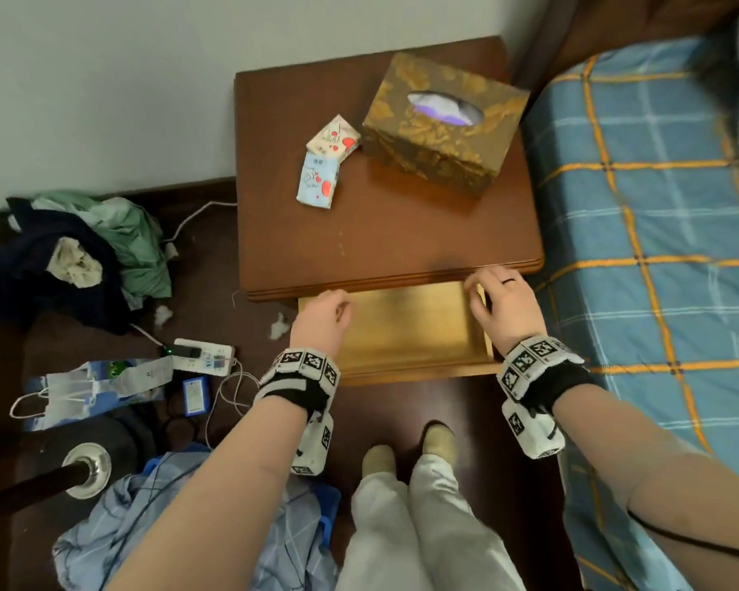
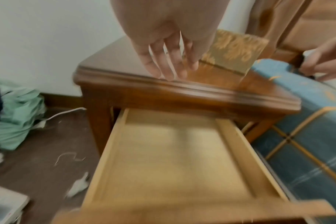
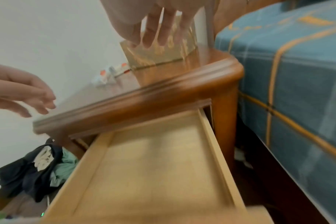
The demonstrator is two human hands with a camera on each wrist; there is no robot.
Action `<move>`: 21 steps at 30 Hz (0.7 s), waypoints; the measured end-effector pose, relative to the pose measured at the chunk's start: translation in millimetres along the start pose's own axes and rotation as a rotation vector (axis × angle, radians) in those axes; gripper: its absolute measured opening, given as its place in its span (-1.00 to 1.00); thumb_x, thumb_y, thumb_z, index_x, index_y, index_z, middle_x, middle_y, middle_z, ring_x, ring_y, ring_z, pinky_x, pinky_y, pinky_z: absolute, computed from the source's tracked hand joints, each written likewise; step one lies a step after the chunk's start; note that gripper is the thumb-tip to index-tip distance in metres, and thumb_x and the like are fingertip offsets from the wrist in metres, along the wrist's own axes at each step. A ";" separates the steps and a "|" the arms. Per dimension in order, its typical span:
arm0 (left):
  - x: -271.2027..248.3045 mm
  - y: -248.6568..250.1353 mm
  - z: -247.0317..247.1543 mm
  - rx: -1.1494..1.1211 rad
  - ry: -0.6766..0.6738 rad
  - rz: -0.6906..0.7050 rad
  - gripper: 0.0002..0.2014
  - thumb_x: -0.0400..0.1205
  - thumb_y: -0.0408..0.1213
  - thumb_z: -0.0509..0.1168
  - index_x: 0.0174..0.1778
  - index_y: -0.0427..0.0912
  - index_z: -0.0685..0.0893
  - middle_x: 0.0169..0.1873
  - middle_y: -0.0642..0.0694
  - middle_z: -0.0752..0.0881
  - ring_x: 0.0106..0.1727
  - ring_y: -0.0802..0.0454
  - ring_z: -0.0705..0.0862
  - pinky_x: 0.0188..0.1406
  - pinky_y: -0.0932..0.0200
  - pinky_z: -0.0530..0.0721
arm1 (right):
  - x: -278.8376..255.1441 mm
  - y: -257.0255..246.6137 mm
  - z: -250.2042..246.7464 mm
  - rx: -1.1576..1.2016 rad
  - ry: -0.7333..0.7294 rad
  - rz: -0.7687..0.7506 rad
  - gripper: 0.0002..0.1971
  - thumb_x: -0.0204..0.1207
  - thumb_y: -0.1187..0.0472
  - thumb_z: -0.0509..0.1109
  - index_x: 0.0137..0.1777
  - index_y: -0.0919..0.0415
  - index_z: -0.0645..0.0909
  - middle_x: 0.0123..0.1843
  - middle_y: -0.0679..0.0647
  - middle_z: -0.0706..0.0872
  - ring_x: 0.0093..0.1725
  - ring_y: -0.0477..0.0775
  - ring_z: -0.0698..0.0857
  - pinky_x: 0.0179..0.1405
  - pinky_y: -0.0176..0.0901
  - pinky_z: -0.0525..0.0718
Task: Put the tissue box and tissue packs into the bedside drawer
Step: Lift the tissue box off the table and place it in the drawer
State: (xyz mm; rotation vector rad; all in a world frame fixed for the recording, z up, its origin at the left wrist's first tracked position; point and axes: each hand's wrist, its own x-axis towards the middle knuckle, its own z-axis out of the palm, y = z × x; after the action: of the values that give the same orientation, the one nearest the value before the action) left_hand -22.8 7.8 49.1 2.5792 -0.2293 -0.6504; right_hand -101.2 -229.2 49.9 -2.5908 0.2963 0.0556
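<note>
A brown and gold tissue box (image 1: 442, 121) stands at the back right of the bedside table (image 1: 385, 232). Two small tissue packs (image 1: 325, 164) with red hearts lie to its left. Below the table top the pale wooden drawer (image 1: 406, 330) is pulled out, and nothing lies in it. My left hand (image 1: 323, 317) hovers over the drawer's left side with loose fingers (image 2: 167, 66) and holds nothing. My right hand (image 1: 498, 300) hovers over the drawer's right side, fingers (image 3: 157, 36) relaxed and holding nothing. Both wrist views are blurred.
A bed with a blue plaid sheet (image 1: 658, 249) runs along the right. On the dark floor at the left lie a pile of clothes (image 1: 73, 258), a white power strip (image 1: 203, 356), a paper bag (image 1: 90, 390), cables and a metal stand base (image 1: 88, 469). My feet (image 1: 406, 450) stand before the drawer.
</note>
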 end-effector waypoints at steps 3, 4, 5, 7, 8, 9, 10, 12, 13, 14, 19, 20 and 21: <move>28.8 38.3 -20.7 -0.060 0.084 0.082 -0.81 0.64 -0.29 0.22 0.09 -0.19 0.68 0.09 -0.13 0.70 0.10 -0.09 0.67 0.07 0.01 0.64 | 41.2 -5.3 -25.8 0.012 0.071 0.006 -0.78 0.46 0.36 0.37 0.10 0.30 0.65 0.20 0.27 0.71 0.20 0.35 0.63 0.20 0.16 0.57; 41.7 49.9 -27.3 -0.076 0.104 0.101 -0.79 0.63 -0.28 0.23 0.13 -0.19 0.66 0.15 -0.13 0.67 0.15 -0.09 0.65 0.12 0.00 0.63 | 57.8 -5.1 -32.6 0.027 0.091 0.032 -0.74 0.48 0.32 0.36 0.17 0.29 0.62 0.28 0.26 0.67 0.28 0.34 0.60 0.27 0.16 0.54; 56.2 61.2 -34.3 -0.090 0.116 0.111 -0.76 0.63 -0.27 0.24 0.19 -0.18 0.63 0.21 -0.13 0.64 0.20 -0.10 0.63 0.17 -0.01 0.62 | 74.7 -4.9 -38.9 0.046 0.102 0.073 -0.68 0.49 0.28 0.36 0.25 0.28 0.58 0.37 0.25 0.61 0.36 0.32 0.55 0.34 0.15 0.49; 88.6 82.4 -48.1 -0.111 0.134 0.104 -0.68 0.61 -0.25 0.27 0.30 -0.18 0.56 0.33 -0.15 0.55 0.31 -0.11 0.56 0.30 -0.01 0.55 | 108.1 -5.1 -48.6 0.083 0.119 0.207 -0.52 0.51 0.20 0.37 0.43 0.24 0.44 0.54 0.23 0.44 0.50 0.30 0.42 0.46 0.15 0.39; 105.9 91.7 -54.3 -0.115 0.147 0.098 -0.63 0.61 -0.24 0.29 0.35 -0.17 0.52 0.38 -0.16 0.51 0.37 -0.11 0.52 0.36 -0.01 0.51 | 123.7 -4.8 -52.7 0.107 0.129 0.290 -0.44 0.51 0.16 0.37 0.50 0.23 0.36 0.60 0.22 0.34 0.55 0.29 0.35 0.50 0.16 0.34; 124.0 100.0 -60.3 -0.112 0.162 0.095 -0.56 0.60 -0.23 0.31 0.40 -0.17 0.47 0.43 -0.18 0.47 0.43 -0.12 0.48 0.43 -0.02 0.47 | 138.7 -5.2 -57.0 0.147 0.133 0.376 -0.36 0.51 0.14 0.38 0.56 0.21 0.27 0.64 0.21 0.26 0.58 0.30 0.31 0.52 0.16 0.31; 142.3 107.4 -65.3 -0.107 0.172 0.094 -0.48 0.58 -0.20 0.33 0.46 -0.19 0.41 0.48 -0.19 0.43 0.49 -0.12 0.43 0.50 -0.03 0.43 | 152.5 -5.0 -60.7 0.209 0.124 0.457 -0.30 0.51 0.12 0.38 0.60 0.21 0.17 0.67 0.21 0.19 0.59 0.31 0.29 0.54 0.16 0.29; 177.1 119.2 -72.1 -0.106 0.137 0.091 -0.31 0.55 -0.14 0.38 0.56 -0.21 0.27 0.57 -0.22 0.32 0.59 -0.14 0.30 0.61 -0.05 0.34 | 177.4 0.8 -61.7 0.390 0.064 0.625 -0.19 0.52 0.08 0.39 0.65 0.20 0.01 0.68 0.24 0.15 0.61 0.31 0.27 0.58 0.14 0.26; 192.2 123.2 -73.9 -0.110 0.098 0.081 -0.24 0.54 -0.12 0.39 0.59 -0.21 0.20 0.60 -0.24 0.26 0.62 -0.15 0.25 0.64 -0.06 0.29 | 187.7 3.8 -60.6 0.466 0.022 0.708 -0.15 0.51 0.03 0.39 0.66 0.18 -0.02 0.67 0.25 0.19 0.60 0.31 0.29 0.60 0.14 0.27; 205.5 125.8 -74.7 -0.119 0.049 0.064 -0.19 0.52 -0.11 0.40 0.61 -0.22 0.14 0.61 -0.24 0.25 0.63 -0.15 0.24 0.64 -0.06 0.27 | 196.7 8.0 -57.1 0.521 -0.017 0.781 -0.13 0.49 -0.03 0.39 0.67 0.17 -0.01 0.65 0.25 0.26 0.58 0.32 0.34 0.60 0.15 0.31; 235.9 127.9 -71.9 -0.215 -0.119 0.028 -0.11 0.49 -0.16 0.46 0.64 -0.21 0.09 0.59 -0.23 0.31 0.59 -0.12 0.32 0.58 -0.03 0.32 | 202.0 13.7 -42.4 0.806 -0.036 0.919 -0.20 0.49 -0.06 0.38 0.64 -0.02 0.03 0.38 0.01 0.46 0.33 0.19 0.53 0.17 0.11 0.65; 237.2 126.4 -71.8 -0.219 -0.122 0.029 -0.11 0.47 -0.16 0.48 0.63 -0.21 0.12 0.57 -0.23 0.35 0.57 -0.12 0.36 0.57 -0.03 0.35 | 199.6 13.3 -41.0 0.875 -0.022 0.926 -0.24 0.52 0.00 0.37 0.64 -0.05 0.05 0.36 0.00 0.45 0.32 0.15 0.53 0.09 0.07 0.65; 237.0 124.0 -71.1 -0.224 -0.122 0.028 -0.12 0.45 -0.15 0.49 0.61 -0.22 0.16 0.54 -0.23 0.40 0.55 -0.12 0.40 0.55 -0.04 0.39 | 196.7 12.6 -40.1 0.933 -0.004 0.921 -0.28 0.55 0.06 0.37 0.63 -0.05 0.08 0.38 0.02 0.47 0.33 0.15 0.54 0.10 0.09 0.66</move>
State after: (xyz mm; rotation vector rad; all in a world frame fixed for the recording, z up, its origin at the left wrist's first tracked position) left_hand 212.9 -135.9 67.6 2.3215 -0.2181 -0.7782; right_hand 87.1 -299.4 59.0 -1.3781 1.1649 0.1922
